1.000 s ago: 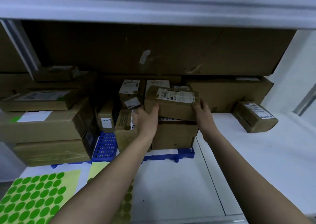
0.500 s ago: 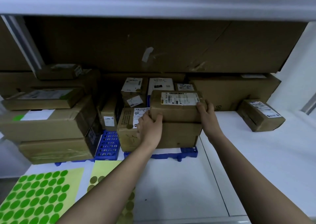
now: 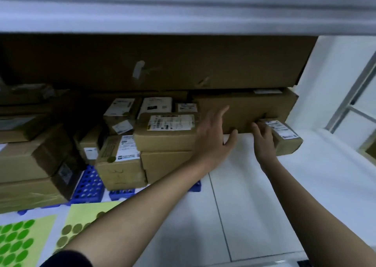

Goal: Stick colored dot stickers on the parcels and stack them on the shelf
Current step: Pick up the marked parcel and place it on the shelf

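White shelf (image 3: 254,185), small parcel (image 3: 286,137) against right hand (image 3: 263,142) fingers (image 3: 256,126).

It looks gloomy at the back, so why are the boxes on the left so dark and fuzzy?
Head view: the shelf above shades the left boxes; the white shelf top is bright on the right; the whole picture is softly blurred; the wide lens bends the edges.

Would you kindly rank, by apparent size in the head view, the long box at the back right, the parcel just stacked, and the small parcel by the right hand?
1. Long box.
2. Stacked parcel.
3. Small parcel, partly hidden behind the right hand.
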The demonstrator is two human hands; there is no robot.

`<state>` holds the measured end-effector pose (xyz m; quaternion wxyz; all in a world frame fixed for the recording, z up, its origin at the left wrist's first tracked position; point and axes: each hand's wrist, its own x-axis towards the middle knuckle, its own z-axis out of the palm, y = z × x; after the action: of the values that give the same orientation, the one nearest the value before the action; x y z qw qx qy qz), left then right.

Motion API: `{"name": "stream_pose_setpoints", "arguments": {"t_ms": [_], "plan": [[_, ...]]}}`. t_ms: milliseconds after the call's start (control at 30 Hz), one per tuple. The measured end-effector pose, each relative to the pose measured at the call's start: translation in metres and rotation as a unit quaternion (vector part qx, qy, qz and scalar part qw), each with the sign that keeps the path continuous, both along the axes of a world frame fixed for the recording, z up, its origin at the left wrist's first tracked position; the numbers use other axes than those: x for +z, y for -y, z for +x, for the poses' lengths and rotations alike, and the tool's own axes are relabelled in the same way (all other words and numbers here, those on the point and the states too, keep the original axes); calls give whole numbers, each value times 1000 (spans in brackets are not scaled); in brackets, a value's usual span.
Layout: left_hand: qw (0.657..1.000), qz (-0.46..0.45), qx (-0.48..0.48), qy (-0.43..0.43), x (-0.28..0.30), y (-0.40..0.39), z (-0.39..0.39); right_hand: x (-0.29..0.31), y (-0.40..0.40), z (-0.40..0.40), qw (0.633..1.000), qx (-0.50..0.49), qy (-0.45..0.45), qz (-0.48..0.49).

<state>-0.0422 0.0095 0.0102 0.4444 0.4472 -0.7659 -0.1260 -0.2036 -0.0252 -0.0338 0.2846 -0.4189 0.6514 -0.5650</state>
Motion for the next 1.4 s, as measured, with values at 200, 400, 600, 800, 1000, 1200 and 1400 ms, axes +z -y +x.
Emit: {"name": "stream_pose_setpoints", "arguments": {"t_ms": [200, 400, 600, 800, 1000, 1200, 1400], "plan": [[936, 338, -83, -46, -31, 40, -107, -26, 24, -105, 986, -76, -75, 130], [877, 473, -56, -59, -58, 75, -182, -44, 43, -186, 959, -106, -140, 221], [854, 511, -56, -76, -79, 100, -232, -58, 68, -240, 963, -65, -115, 234], [834, 535, -100, -86, -91, 107, -264, -77, 89, -257, 976, -2, 11, 220], [812, 548, -98, -179, -97, 117, -273, -88, 92, -249, 978, -20, 12, 207], [800, 550, 2, -239, -107, 115, -257, -84, 73, -214, 964, -92, -66, 240], [827, 527, 29, -195, -92, 87, -223, -72, 36, -164, 975, -127, 120, 138]]}}
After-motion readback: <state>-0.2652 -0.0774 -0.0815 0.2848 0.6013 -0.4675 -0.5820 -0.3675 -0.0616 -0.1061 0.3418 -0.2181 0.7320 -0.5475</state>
